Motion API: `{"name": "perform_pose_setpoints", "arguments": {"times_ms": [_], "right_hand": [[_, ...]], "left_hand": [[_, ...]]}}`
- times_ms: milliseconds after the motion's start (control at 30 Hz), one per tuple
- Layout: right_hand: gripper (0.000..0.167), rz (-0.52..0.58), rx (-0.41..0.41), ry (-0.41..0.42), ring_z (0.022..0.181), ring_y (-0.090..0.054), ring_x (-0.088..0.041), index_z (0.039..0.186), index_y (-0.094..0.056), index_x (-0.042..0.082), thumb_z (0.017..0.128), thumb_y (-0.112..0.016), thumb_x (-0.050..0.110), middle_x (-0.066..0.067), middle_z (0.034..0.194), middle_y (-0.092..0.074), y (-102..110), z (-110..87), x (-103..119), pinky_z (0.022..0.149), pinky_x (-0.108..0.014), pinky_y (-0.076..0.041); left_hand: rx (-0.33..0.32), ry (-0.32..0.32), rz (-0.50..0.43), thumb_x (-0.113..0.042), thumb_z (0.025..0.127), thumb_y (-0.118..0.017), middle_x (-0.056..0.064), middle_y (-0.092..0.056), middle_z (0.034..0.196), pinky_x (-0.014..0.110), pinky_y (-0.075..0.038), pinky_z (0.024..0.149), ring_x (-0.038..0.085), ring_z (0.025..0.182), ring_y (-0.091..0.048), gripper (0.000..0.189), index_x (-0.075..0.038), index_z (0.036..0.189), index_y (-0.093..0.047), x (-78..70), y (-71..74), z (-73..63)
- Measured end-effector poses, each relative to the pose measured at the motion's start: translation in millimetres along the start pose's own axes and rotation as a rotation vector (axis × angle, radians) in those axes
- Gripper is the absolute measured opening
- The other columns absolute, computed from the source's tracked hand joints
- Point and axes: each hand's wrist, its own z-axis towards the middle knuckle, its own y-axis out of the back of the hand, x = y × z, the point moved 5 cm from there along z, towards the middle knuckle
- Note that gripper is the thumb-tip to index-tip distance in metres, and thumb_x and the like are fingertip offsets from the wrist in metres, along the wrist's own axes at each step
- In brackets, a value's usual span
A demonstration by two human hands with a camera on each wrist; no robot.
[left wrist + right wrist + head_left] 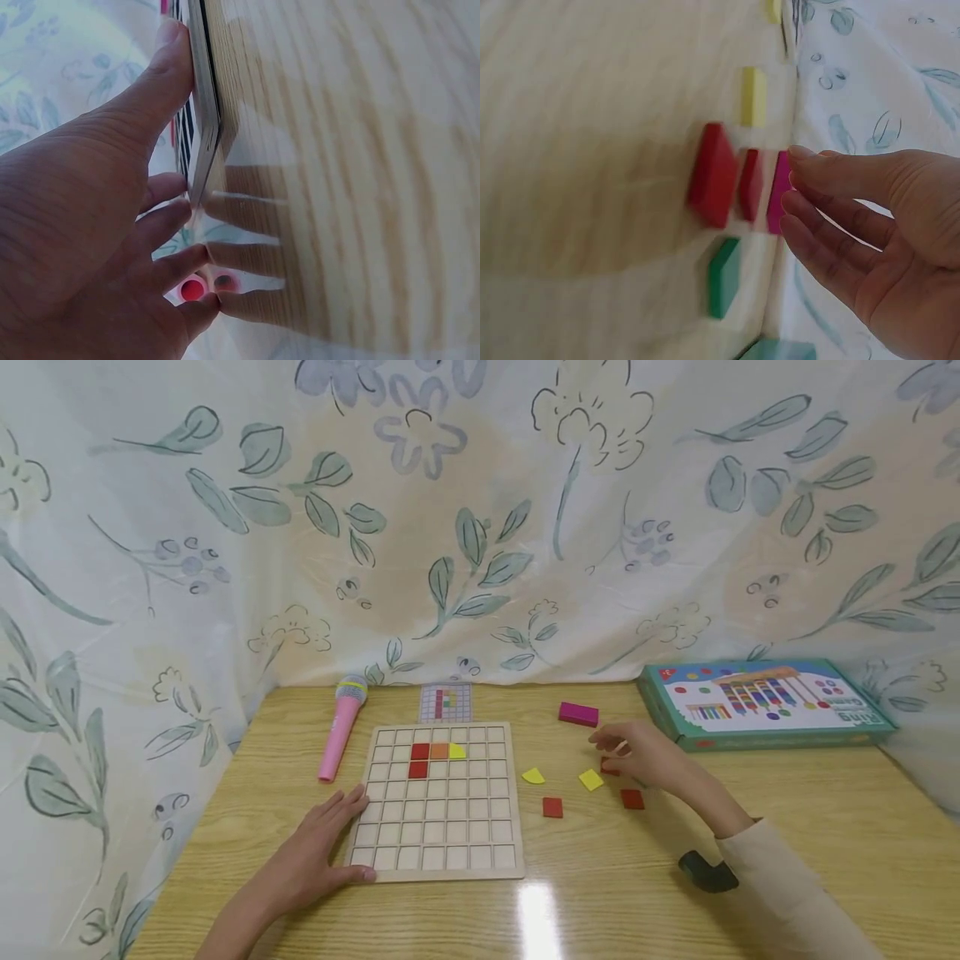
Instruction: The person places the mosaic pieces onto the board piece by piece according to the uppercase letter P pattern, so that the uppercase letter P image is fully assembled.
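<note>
My left hand [318, 852] rests at the near left corner of a wooden grid board [410, 833], thumb on the front edge and straight fingers along the left side. On the board lie two red square tiles [417, 769], an orange tile [439, 751] and a yellow quarter-round tile [457, 752]. Over the loose tiles hovers my right hand [645, 756], fingers loosely bent and nothing between them. Below it are a partly hidden red tile [608, 766], another red tile [632, 799] and a yellow square tile [591, 780]. The right wrist view also shows a green tile [724, 277].
A pink microphone [342, 731] lies left of the board, a grid pattern card [446, 703] behind it. A magenta block [578, 714] and a large game box [772, 706] sit at the back right. Another yellow quarter-round tile [533, 776] and red tile [552, 807] lie beside the board.
</note>
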Motion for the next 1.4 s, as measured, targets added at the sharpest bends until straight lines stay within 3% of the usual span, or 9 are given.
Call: {"name": "perform_pose_setpoints", "arguments": {"times_ms": [400, 1033, 1400], "right_hand": [[0.029, -0.003, 0.004, 0.010, 0.088, -0.064, -0.023, 0.110, -0.069, -0.005, 0.081, -0.073, -0.008, -0.008, 0.096, -0.070, -4, -8.9, -14, 0.078, -0.039, -0.059], [0.030, -0.037, 0.014, 0.032, 0.080, -0.060, -0.016, 0.109, -0.069, -0.002, 0.080, -0.074, -0.008, 0.002, 0.084, -0.065, 5, -8.6, -3, 0.074, -0.034, -0.058], [0.031, 0.026, 0.020, 0.055, 0.082, -0.060, -0.017, 0.111, -0.068, -0.004, 0.080, -0.073, -0.010, 0.000, 0.085, -0.064, 4, 3.6, 12, 0.076, -0.035, -0.058]], "left_hand": [[0.004, 0.004, -0.006, -0.056, 0.075, -0.076, 0.014, -0.038, 0.154, 0.060, -0.026, 0.112, 0.042, 0.142, -0.029, 0.094, -0.002, 0.145, -0.044, -0.6, 1.0, 0.4], [0.024, 0.023, -0.009, -0.058, 0.075, -0.074, 0.014, -0.037, 0.154, 0.059, -0.024, 0.114, 0.042, 0.142, -0.028, 0.096, -0.002, 0.146, -0.043, 0.5, 1.3, 1.2], [0.013, 0.011, -0.020, -0.057, 0.075, -0.076, 0.014, -0.038, 0.154, 0.060, -0.024, 0.113, 0.042, 0.142, -0.028, 0.095, -0.001, 0.145, -0.044, 0.3, 1.8, 0.7]]}}
